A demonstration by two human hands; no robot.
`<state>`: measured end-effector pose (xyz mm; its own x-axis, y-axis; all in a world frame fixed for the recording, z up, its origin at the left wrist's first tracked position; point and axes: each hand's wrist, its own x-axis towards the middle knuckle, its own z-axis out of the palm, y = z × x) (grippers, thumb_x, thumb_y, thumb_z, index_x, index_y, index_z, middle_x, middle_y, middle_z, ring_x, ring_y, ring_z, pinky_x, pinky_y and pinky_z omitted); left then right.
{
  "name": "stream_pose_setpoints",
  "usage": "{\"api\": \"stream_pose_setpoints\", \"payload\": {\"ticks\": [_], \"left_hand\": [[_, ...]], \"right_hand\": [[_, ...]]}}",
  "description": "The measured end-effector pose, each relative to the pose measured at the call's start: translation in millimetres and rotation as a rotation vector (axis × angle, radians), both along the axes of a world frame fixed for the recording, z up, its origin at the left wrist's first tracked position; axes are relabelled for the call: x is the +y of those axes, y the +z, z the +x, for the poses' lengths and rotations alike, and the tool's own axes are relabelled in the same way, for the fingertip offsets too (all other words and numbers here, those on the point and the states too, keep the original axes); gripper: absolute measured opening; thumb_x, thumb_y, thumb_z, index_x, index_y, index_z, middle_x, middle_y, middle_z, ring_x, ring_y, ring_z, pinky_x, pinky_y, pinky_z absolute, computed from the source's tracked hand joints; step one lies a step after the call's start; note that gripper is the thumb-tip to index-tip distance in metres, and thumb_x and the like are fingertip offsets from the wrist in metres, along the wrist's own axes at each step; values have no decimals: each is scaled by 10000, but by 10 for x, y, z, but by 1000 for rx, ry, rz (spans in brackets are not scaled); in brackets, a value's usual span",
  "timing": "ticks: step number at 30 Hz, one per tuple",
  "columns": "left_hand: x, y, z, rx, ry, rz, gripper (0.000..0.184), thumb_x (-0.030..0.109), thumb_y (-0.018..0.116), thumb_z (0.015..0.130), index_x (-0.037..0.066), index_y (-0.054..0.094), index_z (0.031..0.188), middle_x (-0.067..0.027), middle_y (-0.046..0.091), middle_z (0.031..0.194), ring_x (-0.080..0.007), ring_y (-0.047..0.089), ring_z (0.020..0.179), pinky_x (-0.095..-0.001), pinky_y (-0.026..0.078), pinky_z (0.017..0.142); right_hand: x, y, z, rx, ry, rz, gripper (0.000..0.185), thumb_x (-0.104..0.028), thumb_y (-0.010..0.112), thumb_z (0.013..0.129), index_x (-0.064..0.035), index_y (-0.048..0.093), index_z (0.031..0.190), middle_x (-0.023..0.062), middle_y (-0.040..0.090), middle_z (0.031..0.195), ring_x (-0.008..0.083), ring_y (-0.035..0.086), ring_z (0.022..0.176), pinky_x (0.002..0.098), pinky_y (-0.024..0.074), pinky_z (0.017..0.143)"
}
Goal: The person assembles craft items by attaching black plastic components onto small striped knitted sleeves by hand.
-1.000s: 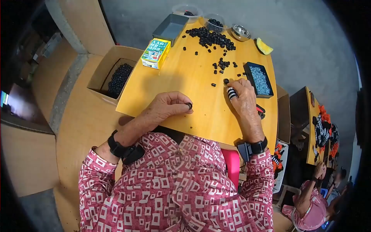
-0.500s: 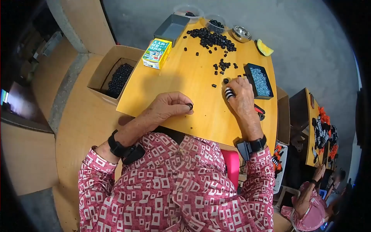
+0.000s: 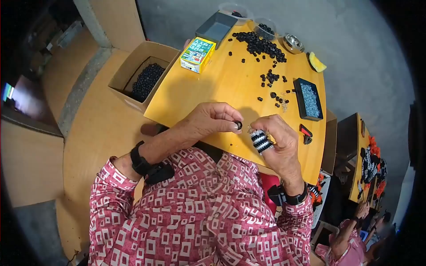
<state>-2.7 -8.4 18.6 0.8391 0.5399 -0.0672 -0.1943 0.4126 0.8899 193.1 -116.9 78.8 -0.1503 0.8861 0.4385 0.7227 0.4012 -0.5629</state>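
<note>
Between thumb and index finger, my left hand (image 3: 211,122) pinches a small black ring-shaped part (image 3: 238,125). Just to its right, my right hand (image 3: 282,139) is closed, its fingertips pinching a tiny clear piece (image 3: 251,129). A black-and-white striped sleeve (image 3: 261,141) appears to be wrapped round the right thumb. The two hands are close but apart, over the table's near edge. Beyond the right hand lie a few loose black parts (image 3: 273,95) and several small clear pieces (image 3: 285,106). A black tray (image 3: 309,98) of tiny bluish clear pieces sits at the right.
A red-handled tool (image 3: 305,133) lies by the table's right edge. Farther back are a pile of black parts (image 3: 259,46), bowls (image 3: 293,43), a grey tray (image 3: 216,27) and a yellow-green carton (image 3: 197,54). A cardboard box (image 3: 120,80) stands left; another person (image 3: 346,239) sits lower right.
My right hand has come back from the loose parts toward my left hand, holding a tiny clear piece. Clear pieces now show where it was. The left hand still holds the black ring.
</note>
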Motion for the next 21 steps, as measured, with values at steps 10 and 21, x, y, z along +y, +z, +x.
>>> {"api": "stream_pose_setpoints", "payload": {"ticks": [10,21], "left_hand": [[-14,-85,15,6,-3,62,221,76,709,898,13,664,1105,-45,698,1004,-94,642,937,-226,502,870],[-22,-67,18,13,-20,36,250,77,714,889,1,654,1119,-48,688,1030,-97,635,950,-228,497,874]], "right_hand": [[36,-36,-85,-10,-1,-21,225,74,686,730,-26,663,930,99,647,844,290,624,776,366,498,675],[48,-69,-118,6,-3,-11,212,58,693,742,-22,669,937,99,645,837,287,623,782,370,500,687]]}}
